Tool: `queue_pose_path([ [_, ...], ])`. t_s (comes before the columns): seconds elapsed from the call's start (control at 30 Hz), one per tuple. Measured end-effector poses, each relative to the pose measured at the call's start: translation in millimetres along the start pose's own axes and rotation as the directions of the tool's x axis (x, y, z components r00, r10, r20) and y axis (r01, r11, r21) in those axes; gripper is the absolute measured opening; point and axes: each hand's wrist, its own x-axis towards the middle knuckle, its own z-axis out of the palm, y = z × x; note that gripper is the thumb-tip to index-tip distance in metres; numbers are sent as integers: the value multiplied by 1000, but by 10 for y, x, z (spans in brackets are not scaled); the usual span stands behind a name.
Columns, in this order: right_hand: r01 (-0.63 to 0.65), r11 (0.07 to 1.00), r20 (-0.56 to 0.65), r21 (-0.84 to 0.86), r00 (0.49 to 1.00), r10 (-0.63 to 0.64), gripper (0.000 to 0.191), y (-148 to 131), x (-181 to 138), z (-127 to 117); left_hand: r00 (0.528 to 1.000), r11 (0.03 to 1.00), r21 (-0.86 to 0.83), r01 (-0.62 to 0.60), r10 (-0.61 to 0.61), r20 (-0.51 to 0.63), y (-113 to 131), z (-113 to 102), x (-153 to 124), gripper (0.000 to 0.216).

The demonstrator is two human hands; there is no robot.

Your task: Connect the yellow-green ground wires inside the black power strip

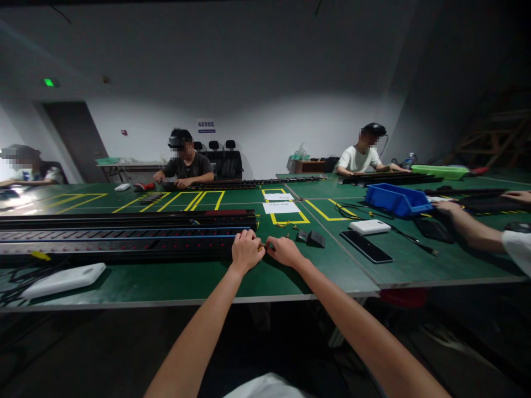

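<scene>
A long black rail assembly (124, 237) with blue strips and rows of small red marks lies across the left of the table. My left hand (248, 251) is closed at its right end, fingers pinched on a short yellow wire (261, 248). Just right of it, my right hand (284, 251) is also closed, with its fingertips at the same wire. The fingers partly cover the wire, and its end is hidden. Beyond my right hand lie two small black blocks (316, 239) and some loose yellow wires (288, 224).
A phone (366, 246), a white power bank (370, 226) and a blue bin (396, 200) lie to the right, near a co-worker's arm (468, 224). Another white power bank (66, 281) with cables is at front left. Two co-workers (188, 163) (360, 155) sit across the green table (265, 284).
</scene>
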Motion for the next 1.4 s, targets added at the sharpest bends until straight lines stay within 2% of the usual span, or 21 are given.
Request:
queue_pose_path([
  [0.77, 3, 1000, -26, 21, 1000, -3, 24, 26, 7, 19, 1000, 999, 31, -9, 9, 8, 3, -10, 13, 16],
  [0.93, -28, 999, -45, 37, 999, 30, 23, 30, 15, 39, 1000, 999, 27, -19, 18, 6, -4, -3, 17, 17],
  [1.03, -98, 995, -91, 36, 991, 101, 22, 42, 34, 56, 1000, 999, 25, -19, 19, 0, -6, 1, 17, 16],
  [1.2, -300, 952, -241, 56, 922, 304, 24, 126, 76, 56, 1000, 999, 29, -16, 16, -13, -3, 9, 15, 16],
  [1.3, -378, 921, -326, 89, 863, 386, 24, 198, 80, 36, 1000, 999, 32, -19, 19, -15, -3, 12, 16, 17],
  [1.4, -443, 888, -382, 122, 805, 454, 33, 288, 77, 18, 1000, 999, 30, -23, 24, -18, -5, 12, 17, 18],
])
